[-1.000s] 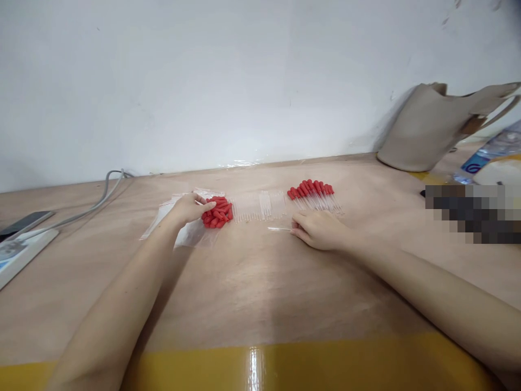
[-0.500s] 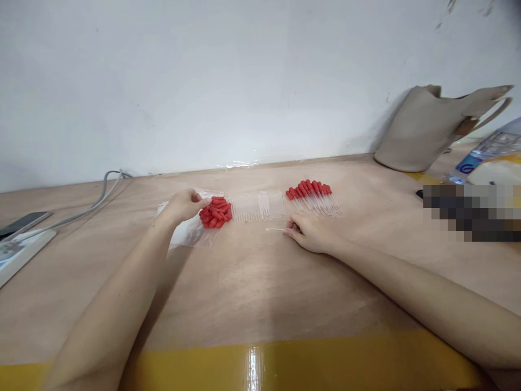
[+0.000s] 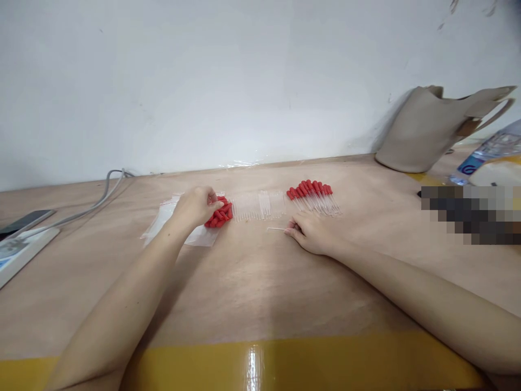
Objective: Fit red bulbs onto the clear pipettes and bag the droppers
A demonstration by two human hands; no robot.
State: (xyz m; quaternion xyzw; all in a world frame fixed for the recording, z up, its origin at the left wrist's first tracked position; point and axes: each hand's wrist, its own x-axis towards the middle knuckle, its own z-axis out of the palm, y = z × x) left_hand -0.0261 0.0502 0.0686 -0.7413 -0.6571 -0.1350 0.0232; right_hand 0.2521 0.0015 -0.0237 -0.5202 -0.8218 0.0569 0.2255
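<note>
My left hand is over the left part of a pile of red rubber dropper bulbs, its thumb and fingers bent together at the bulbs. Whether a bulb is between its fingertips is hidden. In a closed pinch, my right hand holds a thin clear dropper tube, which points left just above the table. Between the hands lies a row of bare clear tubes. Beyond my right hand, several droppers with red bulbs fitted lie side by side.
Under my left forearm are clear plastic bags. A power strip, a phone and grey cables lie at the left. A beige bag and a water bottle stand at the right, by the wall.
My left hand has moved right, from the left edge of the red bulb pile to over it, uncovering more of the plastic bags. My right hand keeps the tube in nearly the same place.
</note>
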